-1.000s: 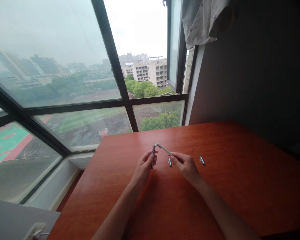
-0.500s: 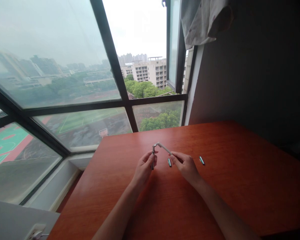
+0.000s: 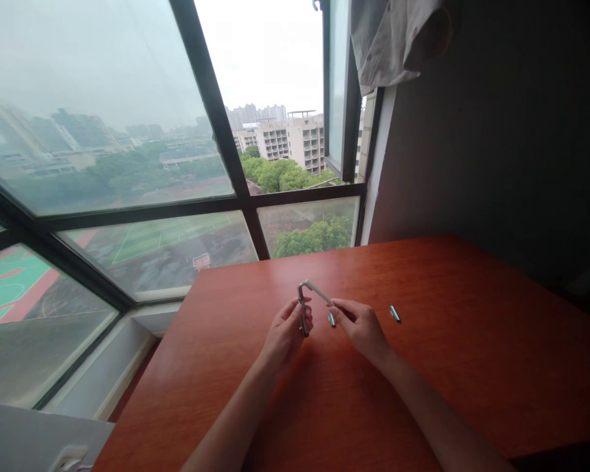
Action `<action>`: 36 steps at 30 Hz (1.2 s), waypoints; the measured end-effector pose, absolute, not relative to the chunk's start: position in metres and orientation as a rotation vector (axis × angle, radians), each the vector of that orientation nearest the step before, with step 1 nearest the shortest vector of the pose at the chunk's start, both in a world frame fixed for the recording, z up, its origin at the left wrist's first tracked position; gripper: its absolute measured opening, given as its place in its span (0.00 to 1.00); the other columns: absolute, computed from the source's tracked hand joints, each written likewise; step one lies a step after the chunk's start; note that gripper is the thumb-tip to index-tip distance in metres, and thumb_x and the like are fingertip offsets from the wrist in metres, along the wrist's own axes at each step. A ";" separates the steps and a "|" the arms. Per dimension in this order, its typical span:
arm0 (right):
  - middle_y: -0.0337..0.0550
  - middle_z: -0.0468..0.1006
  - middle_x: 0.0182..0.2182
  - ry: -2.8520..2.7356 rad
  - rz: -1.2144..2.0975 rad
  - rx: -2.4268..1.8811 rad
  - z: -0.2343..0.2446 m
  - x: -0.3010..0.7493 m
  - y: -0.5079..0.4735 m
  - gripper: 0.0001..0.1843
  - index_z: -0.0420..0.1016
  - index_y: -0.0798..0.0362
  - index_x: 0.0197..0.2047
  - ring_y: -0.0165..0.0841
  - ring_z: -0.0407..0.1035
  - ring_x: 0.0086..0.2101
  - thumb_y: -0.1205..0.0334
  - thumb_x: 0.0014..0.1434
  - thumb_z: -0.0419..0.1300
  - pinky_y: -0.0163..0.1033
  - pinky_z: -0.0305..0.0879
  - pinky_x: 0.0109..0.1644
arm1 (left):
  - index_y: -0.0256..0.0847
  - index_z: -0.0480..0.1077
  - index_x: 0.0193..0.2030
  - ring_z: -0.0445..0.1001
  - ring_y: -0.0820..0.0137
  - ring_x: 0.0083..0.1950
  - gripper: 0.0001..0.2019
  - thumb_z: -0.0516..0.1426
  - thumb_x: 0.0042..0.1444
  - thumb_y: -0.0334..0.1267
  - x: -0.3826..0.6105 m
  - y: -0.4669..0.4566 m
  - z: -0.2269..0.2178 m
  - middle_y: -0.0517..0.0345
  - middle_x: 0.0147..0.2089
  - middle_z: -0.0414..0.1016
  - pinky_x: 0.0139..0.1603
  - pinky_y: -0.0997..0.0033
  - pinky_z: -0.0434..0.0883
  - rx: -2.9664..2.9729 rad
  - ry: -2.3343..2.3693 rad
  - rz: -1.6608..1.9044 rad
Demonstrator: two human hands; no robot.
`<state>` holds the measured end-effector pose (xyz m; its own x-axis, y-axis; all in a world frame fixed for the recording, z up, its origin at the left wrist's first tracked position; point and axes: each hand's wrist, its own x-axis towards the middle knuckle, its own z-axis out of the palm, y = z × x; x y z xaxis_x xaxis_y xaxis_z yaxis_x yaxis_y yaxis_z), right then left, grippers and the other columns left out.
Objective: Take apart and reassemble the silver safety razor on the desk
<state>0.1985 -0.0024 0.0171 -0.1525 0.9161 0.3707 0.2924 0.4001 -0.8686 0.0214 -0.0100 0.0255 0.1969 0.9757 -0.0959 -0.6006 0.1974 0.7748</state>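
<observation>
A thin silver-grey metal piece (image 3: 319, 292), bent at a joint near its top like an upside-down V, is held above the table between my two hands; its exact kind is unclear. My left hand (image 3: 284, 333) is closed around its upright left arm, thumb pressed against it. The fingers of my right hand (image 3: 358, 324) pinch the lower end of the slanted right arm. A small dark and teal strip with a pale edge (image 3: 331, 319) lies on the table just left of my right fingers. Another such strip (image 3: 395, 313) lies farther right, untouched.
The reddish-brown wooden table (image 3: 216, 367) reaches to the window frame (image 3: 177, 211). One window pane (image 3: 335, 85) stands ajar at the back, beside a hanging grey cloth (image 3: 383, 49). A dark wall (image 3: 472, 151) rises on the right.
Both hands keep their grip on the metal piece. Its left arm has tilted slightly, the lower end swinging right. The whole view has shifted a little.
</observation>
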 end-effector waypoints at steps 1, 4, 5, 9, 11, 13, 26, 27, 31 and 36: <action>0.40 0.74 0.24 -1.672 0.787 -1.083 0.017 0.198 -0.003 0.14 0.79 0.56 0.40 0.29 0.66 0.24 0.58 0.61 0.55 0.32 0.60 0.28 | 0.35 0.74 0.44 0.65 0.78 0.30 0.15 0.65 0.50 0.38 0.022 -0.010 0.025 0.58 0.32 0.67 0.32 0.78 0.63 0.671 0.673 1.231; 0.39 0.74 0.24 -1.686 0.801 -1.068 0.018 0.199 -0.004 0.14 0.79 0.56 0.40 0.30 0.67 0.24 0.58 0.61 0.55 0.32 0.60 0.28 | 0.35 0.74 0.44 0.65 0.77 0.31 0.14 0.65 0.51 0.38 0.022 -0.010 0.025 0.57 0.32 0.67 0.32 0.77 0.64 0.669 0.672 1.234; 0.39 0.74 0.24 -1.692 0.810 -1.056 0.019 0.199 -0.004 0.14 0.79 0.56 0.40 0.30 0.67 0.25 0.58 0.61 0.55 0.32 0.61 0.29 | 0.35 0.74 0.44 0.65 0.77 0.31 0.14 0.65 0.51 0.38 0.022 -0.010 0.025 0.57 0.32 0.68 0.32 0.77 0.64 0.672 0.677 1.235; 0.40 0.75 0.24 -1.687 0.810 -1.057 0.020 0.199 -0.005 0.15 0.79 0.56 0.41 0.30 0.68 0.25 0.57 0.62 0.54 0.32 0.62 0.30 | 0.36 0.74 0.44 0.65 0.77 0.30 0.15 0.65 0.50 0.39 0.022 -0.010 0.026 0.57 0.31 0.68 0.32 0.76 0.63 0.688 0.699 1.241; 0.40 0.76 0.25 -1.677 0.791 -1.079 0.019 0.200 -0.004 0.15 0.79 0.56 0.41 0.30 0.68 0.25 0.58 0.62 0.55 0.32 0.62 0.30 | 0.36 0.74 0.44 0.65 0.76 0.30 0.15 0.65 0.50 0.40 0.022 -0.010 0.025 0.58 0.31 0.68 0.32 0.76 0.63 0.694 0.710 1.246; 0.41 0.77 0.26 -1.673 0.776 -1.096 0.018 0.200 -0.003 0.14 0.80 0.56 0.41 0.31 0.69 0.26 0.58 0.61 0.55 0.32 0.62 0.30 | 0.36 0.74 0.44 0.65 0.76 0.30 0.16 0.66 0.49 0.40 0.022 -0.010 0.025 0.58 0.31 0.68 0.32 0.76 0.62 0.698 0.722 1.250; 0.38 0.71 0.21 -1.625 0.976 -1.025 0.022 0.201 -0.004 0.19 0.79 0.57 0.42 0.29 0.65 0.23 0.52 0.61 0.54 0.32 0.61 0.28 | 0.37 0.74 0.44 0.63 0.76 0.30 0.17 0.65 0.49 0.42 0.020 -0.009 0.026 0.58 0.30 0.67 0.33 0.76 0.61 0.762 0.804 1.273; 0.38 0.71 0.21 -1.614 1.002 -1.014 0.022 0.201 -0.005 0.19 0.79 0.57 0.42 0.28 0.65 0.23 0.52 0.61 0.55 0.31 0.60 0.27 | 0.37 0.74 0.44 0.63 0.76 0.30 0.17 0.65 0.49 0.42 0.021 -0.009 0.026 0.58 0.30 0.67 0.32 0.76 0.61 0.763 0.805 1.275; 0.39 0.72 0.22 -1.607 1.014 -0.999 0.022 0.201 -0.005 0.19 0.79 0.57 0.43 0.29 0.66 0.24 0.52 0.61 0.55 0.31 0.61 0.28 | 0.37 0.74 0.44 0.63 0.76 0.30 0.17 0.65 0.49 0.43 0.022 -0.009 0.026 0.58 0.30 0.68 0.32 0.75 0.60 0.773 0.805 1.275; 0.42 0.76 0.24 -1.600 0.885 -1.086 0.018 0.201 -0.002 0.19 0.80 0.57 0.40 0.31 0.69 0.25 0.52 0.60 0.55 0.33 0.65 0.31 | 0.36 0.74 0.44 0.63 0.76 0.30 0.17 0.65 0.50 0.43 0.021 -0.009 0.026 0.58 0.30 0.68 0.32 0.75 0.60 0.787 0.798 1.279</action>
